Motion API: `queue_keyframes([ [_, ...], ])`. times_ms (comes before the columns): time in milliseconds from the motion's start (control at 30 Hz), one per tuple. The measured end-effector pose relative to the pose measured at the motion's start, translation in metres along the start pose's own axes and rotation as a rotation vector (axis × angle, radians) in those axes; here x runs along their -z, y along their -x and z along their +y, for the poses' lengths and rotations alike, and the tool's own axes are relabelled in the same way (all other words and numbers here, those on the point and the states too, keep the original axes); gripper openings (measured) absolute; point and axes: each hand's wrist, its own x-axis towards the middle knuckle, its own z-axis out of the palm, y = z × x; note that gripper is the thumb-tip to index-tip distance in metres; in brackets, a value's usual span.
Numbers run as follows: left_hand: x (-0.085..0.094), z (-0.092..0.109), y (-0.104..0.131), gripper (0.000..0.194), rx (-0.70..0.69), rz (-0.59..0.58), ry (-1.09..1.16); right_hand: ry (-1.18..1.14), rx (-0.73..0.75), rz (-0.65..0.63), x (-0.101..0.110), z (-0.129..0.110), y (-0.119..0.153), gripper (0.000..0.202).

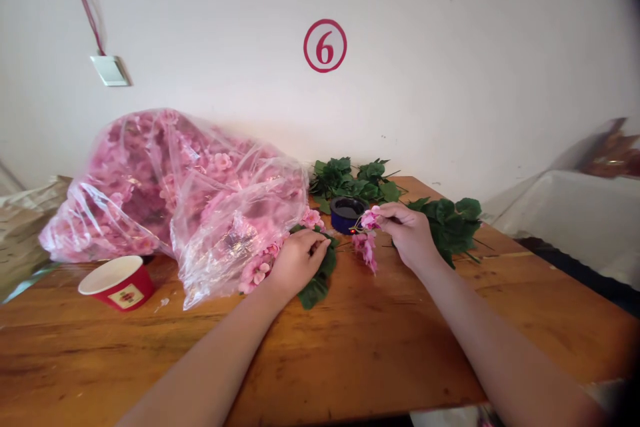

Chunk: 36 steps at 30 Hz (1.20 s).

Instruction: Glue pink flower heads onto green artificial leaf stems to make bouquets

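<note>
My right hand point(407, 232) pinches a sprig of pink artificial flowers point(367, 250), which hangs down from the fingertips just in front of a round dark blue pot point(345, 221). The pot has a dark inside and a small red light at its front. To the left, my left hand point(301, 259) is closed on green artificial leaves point(316, 290) that stick out above and below it, low over the table. Its fingertips are curled, and any stem between them is hidden. Loose pink flowers point(259, 270) lie beside my left wrist, by the bag's edge.
A big clear plastic bag point(210, 213) full of pink flowers covers the left of the wooden table point(360, 353). A red paper tub point(125, 287) stands in front of it. Green leaf bunches lie behind the pot point(345, 177) and right of my right hand point(453, 227). A white wall closes the back.
</note>
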Motion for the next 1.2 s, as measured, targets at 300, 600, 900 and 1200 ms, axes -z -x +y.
queue_keyframes([
  [300,0.008,-0.005,-0.002,0.033,-0.116,-0.172,-0.463,0.159,-0.013,-0.088,0.001,-0.006,-0.004,0.015],
  [600,0.005,0.016,0.004,0.032,-0.225,-0.373,-0.469,0.246,0.007,-0.136,0.002,-0.008,-0.006,0.021],
  [900,-0.004,0.016,0.008,0.028,-0.2,-0.448,-0.473,0.298,0.017,-0.192,-0.003,-0.01,-0.002,0.015],
  [1200,-0.007,0.016,0.008,0.004,-0.289,-0.328,-0.398,0.307,0.013,-0.18,-0.001,-0.01,-0.002,0.009],
])
